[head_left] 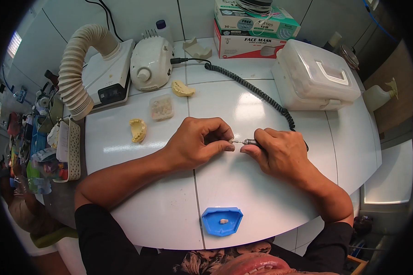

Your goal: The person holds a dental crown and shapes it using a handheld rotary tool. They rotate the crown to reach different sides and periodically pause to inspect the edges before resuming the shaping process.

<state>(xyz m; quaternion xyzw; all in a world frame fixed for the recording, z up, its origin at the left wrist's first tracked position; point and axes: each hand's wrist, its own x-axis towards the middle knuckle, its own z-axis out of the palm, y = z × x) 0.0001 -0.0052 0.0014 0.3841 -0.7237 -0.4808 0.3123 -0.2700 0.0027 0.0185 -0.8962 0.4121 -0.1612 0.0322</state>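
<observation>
Near the middle of the table, my left hand (198, 141) pinches a small whitish dental piece (231, 141) between thumb and fingertips, which hide most of it. My right hand (282, 149) is wrapped round a metal rotary handpiece (250, 142), its thin bur pointing left, right at the piece. A black coiled cord (250, 85) runs from behind the right hand to a white control unit (150, 64) with a knob. In front of me sits a blue tray (210, 229) with small tooth-coloured pieces (224, 221) in it.
Left of centre lie two yellowish dental casts (137, 131) and a small clear box (161, 109) of pale pieces. A white machine with a ribbed hose (73, 78) stands back left. Mask boxes (245, 46) and a white case (314, 78) are at the back right. Another person (32, 213) is at far left.
</observation>
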